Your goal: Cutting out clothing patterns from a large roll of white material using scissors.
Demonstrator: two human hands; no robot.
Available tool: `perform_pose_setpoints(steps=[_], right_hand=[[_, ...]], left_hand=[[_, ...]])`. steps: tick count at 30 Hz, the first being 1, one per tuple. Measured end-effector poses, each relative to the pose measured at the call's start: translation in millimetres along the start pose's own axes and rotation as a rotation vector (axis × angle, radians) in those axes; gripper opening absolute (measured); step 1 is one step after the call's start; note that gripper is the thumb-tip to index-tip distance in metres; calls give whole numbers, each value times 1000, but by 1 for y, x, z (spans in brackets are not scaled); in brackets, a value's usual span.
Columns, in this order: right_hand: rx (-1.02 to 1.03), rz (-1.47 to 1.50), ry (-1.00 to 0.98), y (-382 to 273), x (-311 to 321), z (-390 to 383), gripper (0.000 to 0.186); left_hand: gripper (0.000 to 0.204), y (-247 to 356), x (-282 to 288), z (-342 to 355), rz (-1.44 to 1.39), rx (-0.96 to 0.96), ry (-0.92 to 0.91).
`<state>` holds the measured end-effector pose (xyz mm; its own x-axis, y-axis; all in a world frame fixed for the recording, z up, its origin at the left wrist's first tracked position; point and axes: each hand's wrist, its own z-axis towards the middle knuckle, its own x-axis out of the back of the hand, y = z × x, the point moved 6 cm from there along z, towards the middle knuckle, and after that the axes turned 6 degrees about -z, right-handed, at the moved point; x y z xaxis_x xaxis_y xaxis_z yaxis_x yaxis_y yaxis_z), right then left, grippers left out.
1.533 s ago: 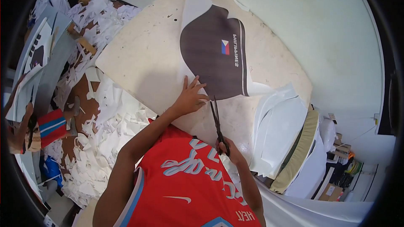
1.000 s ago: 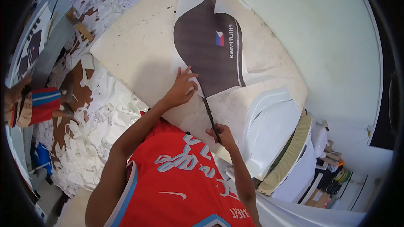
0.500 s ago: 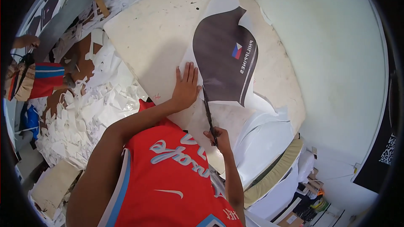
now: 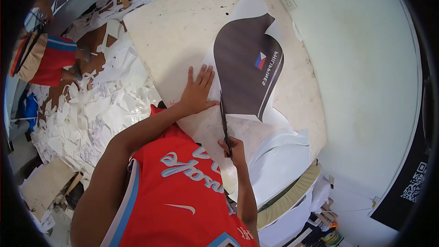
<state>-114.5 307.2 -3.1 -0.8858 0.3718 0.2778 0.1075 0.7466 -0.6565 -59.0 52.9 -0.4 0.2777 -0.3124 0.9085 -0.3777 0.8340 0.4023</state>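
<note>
A dark grey printed piece with a small flag and a pale stripe lies on the table, with white margin around it. Whether it is paper or cloth I cannot tell. My left hand lies flat on the white margin at its left edge, fingers spread. My right hand is closed round the handles of long dark scissors. Their blades point away from me, along the lower left edge of the dark print, and the tips are close beside my left thumb. The blades look nearly together.
White sheets are heaped at the cream table's near right side. Paper scraps cover the floor at left, where another person in red shorts stands. A wall with a power outlet borders the table's right.
The view has shifted a little. My left hand has slid slightly left with its fingers spread wider, and the scissors have advanced a little along the dark print's edge.
</note>
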Motion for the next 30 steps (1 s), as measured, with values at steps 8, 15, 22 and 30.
perform_pose_setpoints(steps=[8,15,22,30], right_hand=[[29,-15,-55,-23,11,23,34],[48,-80,-70,-43,10,46,39],[68,33,-122,-58,7,56,38],[43,-125,-81,-67,-5,64,35]], left_hand=[[110,-3,4,1,-29,20,36],[115,-6,6,0,-144,91,47],[117,-11,9,1,-199,103,76],[126,-17,16,-5,-159,176,66]])
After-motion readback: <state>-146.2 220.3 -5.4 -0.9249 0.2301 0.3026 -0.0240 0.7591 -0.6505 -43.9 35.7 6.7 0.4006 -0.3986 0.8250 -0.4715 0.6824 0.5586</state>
